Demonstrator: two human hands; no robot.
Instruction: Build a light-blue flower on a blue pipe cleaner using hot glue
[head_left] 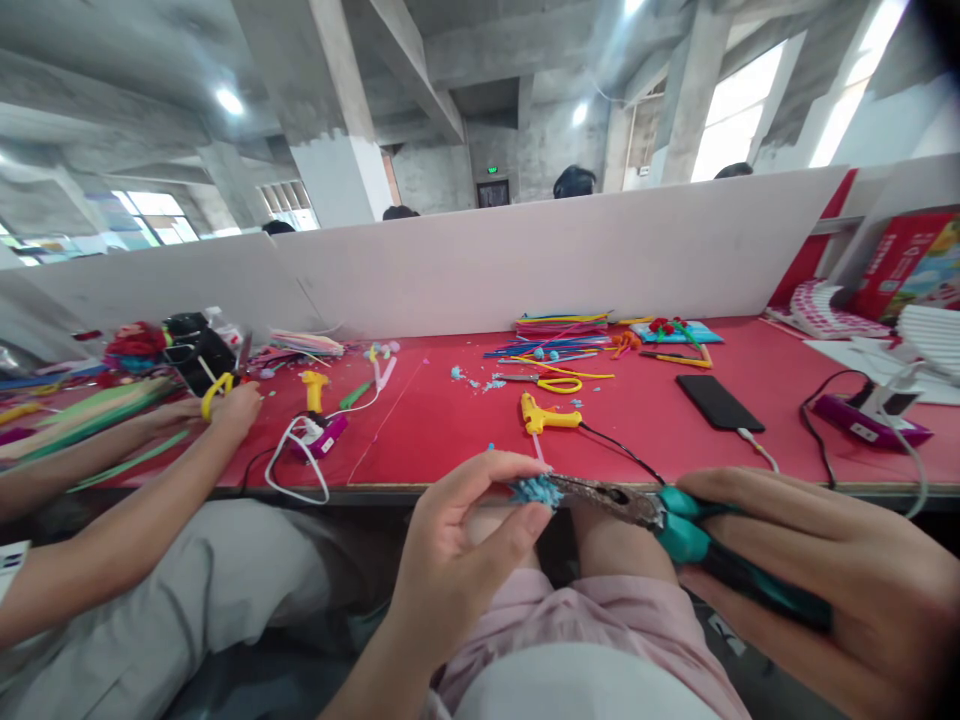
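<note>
Between the thumb and fingers of my left hand [469, 555] is a small fuzzy blue piece [536, 490], held above my lap in front of the table edge. My right hand [840, 570] is wrapped round the green handles of a pair of needle-nose pliers [622, 500]. The rusty jaws point left, and their tips meet the blue piece; whether they grip it I cannot tell. Just beyond my hands, a yellow glue gun [551, 415] lies on the red table [442, 400]. Yellow-handled scissors [559, 384] rest behind it among blue scraps [480, 380].
Pipe cleaners [562, 328] are heaped by the white partition [525, 260]. To the right lie a black phone [720, 403] on a cable and a purple power strip [870, 420]. At left, a co-worker's hand [234, 405] is near a second glue gun [313, 390] and another power strip [328, 437].
</note>
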